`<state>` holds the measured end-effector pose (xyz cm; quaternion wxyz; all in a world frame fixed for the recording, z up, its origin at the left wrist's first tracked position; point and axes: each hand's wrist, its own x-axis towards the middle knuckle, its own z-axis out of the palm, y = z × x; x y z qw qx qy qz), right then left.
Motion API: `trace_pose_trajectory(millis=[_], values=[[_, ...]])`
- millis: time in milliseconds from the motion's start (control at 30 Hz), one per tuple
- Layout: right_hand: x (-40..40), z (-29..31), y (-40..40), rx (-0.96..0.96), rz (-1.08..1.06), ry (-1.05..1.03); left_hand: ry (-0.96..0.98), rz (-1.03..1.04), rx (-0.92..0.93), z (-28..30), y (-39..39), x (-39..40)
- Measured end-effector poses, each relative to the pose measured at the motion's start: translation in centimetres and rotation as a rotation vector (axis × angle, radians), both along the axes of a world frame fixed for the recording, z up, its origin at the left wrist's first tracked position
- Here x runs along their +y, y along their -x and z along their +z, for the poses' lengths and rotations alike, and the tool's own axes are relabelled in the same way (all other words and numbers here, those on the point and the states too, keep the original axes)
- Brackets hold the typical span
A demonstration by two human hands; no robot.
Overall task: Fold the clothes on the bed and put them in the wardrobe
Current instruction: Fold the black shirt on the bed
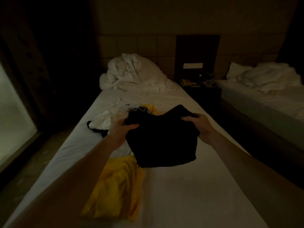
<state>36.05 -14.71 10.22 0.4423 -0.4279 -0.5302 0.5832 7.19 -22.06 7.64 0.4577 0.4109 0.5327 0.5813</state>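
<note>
Fingers of the left hand [125, 129] and right hand [197, 123] are clamped on the upper corners of a black garment [162, 142], holding it above the bed [189, 186] beside a yellow garment [115, 183]. It looks light, soft and limp, sagging between grips, so pinching corners or seams should suit it best.

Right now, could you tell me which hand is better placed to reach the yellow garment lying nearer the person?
Left, probably. The left hand grips the black garment on the side where the yellow garment lies, under the left forearm. The right hand holds the far side, over bare sheet.
</note>
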Motion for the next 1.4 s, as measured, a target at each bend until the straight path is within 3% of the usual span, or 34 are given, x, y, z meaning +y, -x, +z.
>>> trace_pose_trajectory(millis=[267,533,833,933,1033,1133,1267,1400], values=[[-7.3,2.3,5.5,0.088,0.214,0.044,-0.033,0.115,-0.058,3.8,5.7,-10.3],[-12.1,-1.8,14.7,0.202,0.400,0.195,-0.005,0.236,-0.002,2.7,13.5,-18.6],[-8.6,-8.5,20.5,0.032,0.236,0.344,0.180,0.273,0.134,-2.1,19.7,-15.5],[-6.8,-11.1,21.7,-0.196,0.168,0.301,0.286,0.325,0.353,-5.3,20.4,-12.0],[-5.5,-14.1,22.7,-0.655,0.113,0.090,0.375,0.312,0.726,-9.0,21.1,-8.6],[-5.3,-16.7,23.5,-0.933,0.253,-0.238,0.351,0.227,1.072,-12.5,20.6,-6.7],[-5.6,-19.6,25.7,-1.223,0.440,-0.702,0.285,-0.057,1.411,-17.0,18.4,-5.9],[-5.2,-22.7,26.1,-1.394,0.589,-0.797,0.323,-0.166,1.635,-20.8,17.0,-6.2]])
